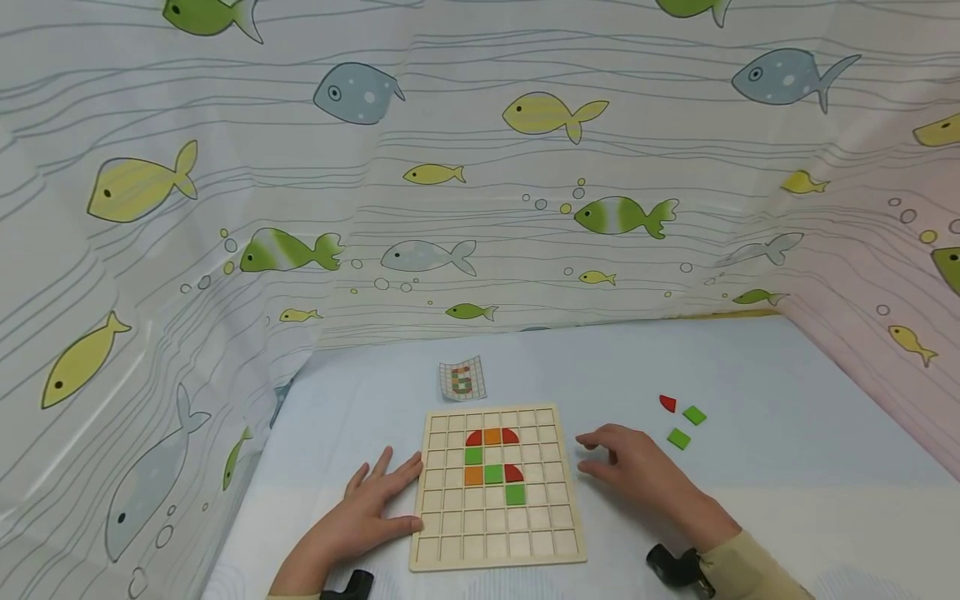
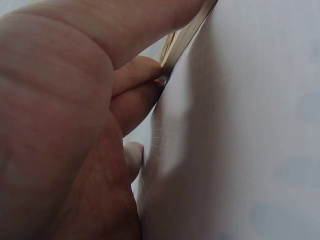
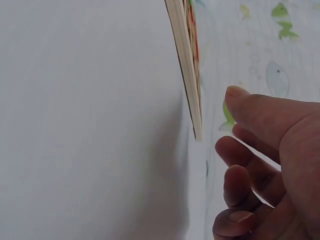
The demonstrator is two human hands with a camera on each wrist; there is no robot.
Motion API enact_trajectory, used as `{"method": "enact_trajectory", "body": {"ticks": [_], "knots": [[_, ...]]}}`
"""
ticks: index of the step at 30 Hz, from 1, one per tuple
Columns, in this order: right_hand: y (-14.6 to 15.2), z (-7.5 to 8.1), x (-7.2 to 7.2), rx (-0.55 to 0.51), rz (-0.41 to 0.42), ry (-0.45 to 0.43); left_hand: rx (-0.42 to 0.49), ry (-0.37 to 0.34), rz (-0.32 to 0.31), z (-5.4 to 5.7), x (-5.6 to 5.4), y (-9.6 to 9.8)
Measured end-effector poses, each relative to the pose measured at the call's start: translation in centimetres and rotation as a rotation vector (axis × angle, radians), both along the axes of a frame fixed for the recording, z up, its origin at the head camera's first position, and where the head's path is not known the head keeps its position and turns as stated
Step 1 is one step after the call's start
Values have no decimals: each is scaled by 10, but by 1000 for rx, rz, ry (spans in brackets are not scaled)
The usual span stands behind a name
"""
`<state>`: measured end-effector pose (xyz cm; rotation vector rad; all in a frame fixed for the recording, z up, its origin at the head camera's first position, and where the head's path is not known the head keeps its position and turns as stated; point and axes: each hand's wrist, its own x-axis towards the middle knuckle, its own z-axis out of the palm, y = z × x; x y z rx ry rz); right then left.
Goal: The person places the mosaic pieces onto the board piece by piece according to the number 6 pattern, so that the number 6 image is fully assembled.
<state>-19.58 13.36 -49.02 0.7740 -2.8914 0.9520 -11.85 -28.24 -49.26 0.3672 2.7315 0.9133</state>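
Note:
A wooden grid board (image 1: 450, 521) lies on the table with red, orange and green tiles set in several of its squares. Along its left edge, my left hand (image 1: 367, 508) rests with fingers spread, thumb and fingertips at the rim. The left wrist view shows those fingers (image 2: 137, 75) against the board's side. Just off the right edge hovers my right hand (image 1: 637, 471), its fingers loosely bent and nothing between them. In the right wrist view the thumb (image 3: 260, 110) stands apart from the other fingers, near the board's edge (image 3: 185, 65).
Behind the board lies a small pattern card (image 1: 462, 380) with a coloured figure on a grid. To the right are a loose red quarter-round tile (image 1: 667, 403) and two green square tiles (image 1: 694, 415). A fish-printed curtain (image 1: 480, 208) surrounds the table's back and sides.

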Motion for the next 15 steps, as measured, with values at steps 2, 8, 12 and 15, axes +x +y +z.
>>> {"method": "enact_trajectory", "body": {"ticks": [2, 8, 12, 15], "knots": [[6, -1, -1, -15, -8, 6, 0, -1, 0, 1, 0, 0], [20, -3, -2, -24, -78, 4, 2, -4, 3, 0, 0, 1], [30, -3, -2, -45, -120, 35, 0, -7, 5, 1, 0, 1], [36, -5, -3, -50, -139, 61, 0, -7, 8, 2, 1, 1]]}}
